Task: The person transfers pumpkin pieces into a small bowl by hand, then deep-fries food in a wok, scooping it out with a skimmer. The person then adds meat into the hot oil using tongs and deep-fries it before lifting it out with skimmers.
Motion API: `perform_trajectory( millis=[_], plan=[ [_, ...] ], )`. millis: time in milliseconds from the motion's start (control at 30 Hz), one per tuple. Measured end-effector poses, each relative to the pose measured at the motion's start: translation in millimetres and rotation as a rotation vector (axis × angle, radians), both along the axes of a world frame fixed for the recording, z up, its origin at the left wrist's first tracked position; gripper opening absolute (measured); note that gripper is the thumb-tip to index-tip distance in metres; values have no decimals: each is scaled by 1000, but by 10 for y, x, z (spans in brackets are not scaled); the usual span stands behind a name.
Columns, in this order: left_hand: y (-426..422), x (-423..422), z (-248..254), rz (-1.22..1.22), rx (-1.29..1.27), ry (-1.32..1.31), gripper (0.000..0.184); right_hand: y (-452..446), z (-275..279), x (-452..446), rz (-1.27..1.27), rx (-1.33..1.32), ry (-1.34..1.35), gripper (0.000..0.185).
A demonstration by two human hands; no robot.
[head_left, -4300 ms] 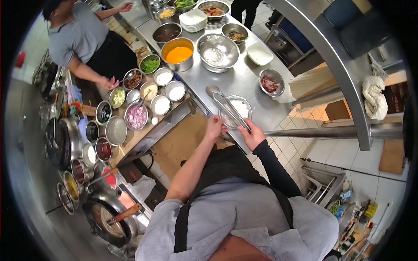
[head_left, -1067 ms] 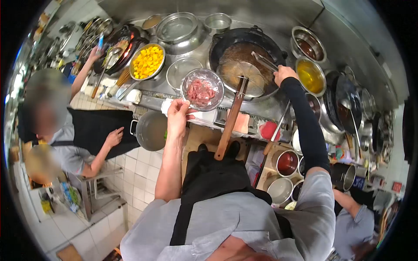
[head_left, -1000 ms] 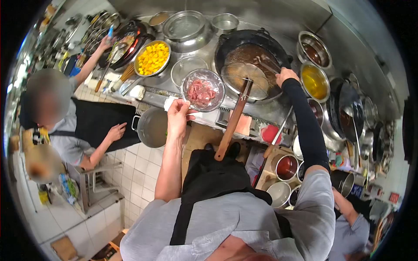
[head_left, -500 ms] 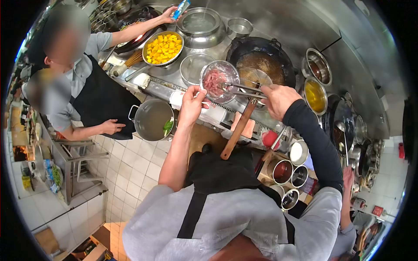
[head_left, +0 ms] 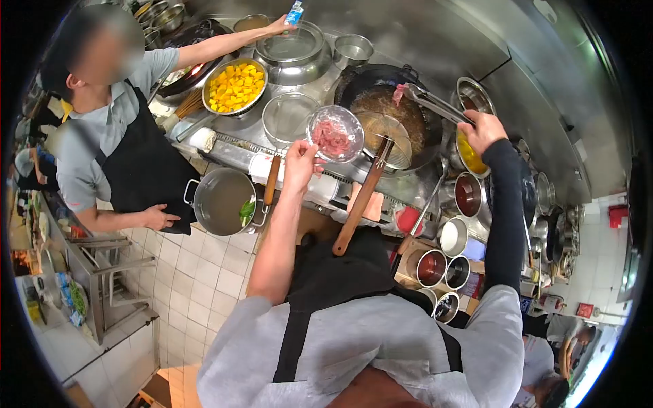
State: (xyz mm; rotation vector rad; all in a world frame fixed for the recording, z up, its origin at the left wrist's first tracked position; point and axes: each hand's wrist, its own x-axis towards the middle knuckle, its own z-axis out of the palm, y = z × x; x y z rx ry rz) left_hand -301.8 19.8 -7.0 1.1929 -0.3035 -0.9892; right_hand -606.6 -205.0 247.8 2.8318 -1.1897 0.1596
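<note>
My left hand [head_left: 301, 165] pinches the rim of a clear bowl [head_left: 354, 121] that holds sliced raw meat [head_left: 331, 138]. In my right hand [head_left: 484, 132] are metal tongs [head_left: 439, 107], their tips gripping a piece of pink meat [head_left: 399, 94] above a black wok [head_left: 354, 85]. Dark bubbling oil [head_left: 381, 97] fills the wok. A mesh strainer [head_left: 398, 153] rests at the wok's near edge, its wooden handle [head_left: 360, 204] pointing toward my apron.
Left of me a co-worker [head_left: 129, 136] holds a blue packet [head_left: 294, 13] over the counter. Nearby are a bowl of yellow cubes [head_left: 236, 86], a pot of liquid [head_left: 224, 202], and an empty-looking sieve [head_left: 289, 117]. Several sauce containers [head_left: 431, 267] stand at right.
My right hand has moved the tongs from the meat bowl out to the right over the wok, lifting a piece of meat. My left hand still holds the bowl.
</note>
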Motion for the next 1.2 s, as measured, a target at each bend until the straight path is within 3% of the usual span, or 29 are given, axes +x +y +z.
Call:
perform_trajectory(
  millis=[333,467,567,667,800,867,1033,1200],
  plan=[
    [630,193,35,24,41,-2,10,-1170,-1687,147,-461,87,133,41],
    [813,282,66,81,32,-31,12,-1070,-1773,290,-515,134,221,41],
    [844,332,-1,123,7,-1,11,-897,-1535,388,-477,104,331,43],
    [813,358,-63,128,8,5,10,-578,-1011,552,-370,-25,255,42],
    [684,302,-17,117,-4,-25,13,476,-219,776,158,83,56,31],
    [581,237,19,80,-23,-47,13,861,-176,870,320,118,45,28],
    [452,71,130,7,-51,-65,11,1088,-472,932,391,160,161,23],
    [420,80,-2,23,-42,-12,13,980,-87,673,404,149,27,25]
  ],
)
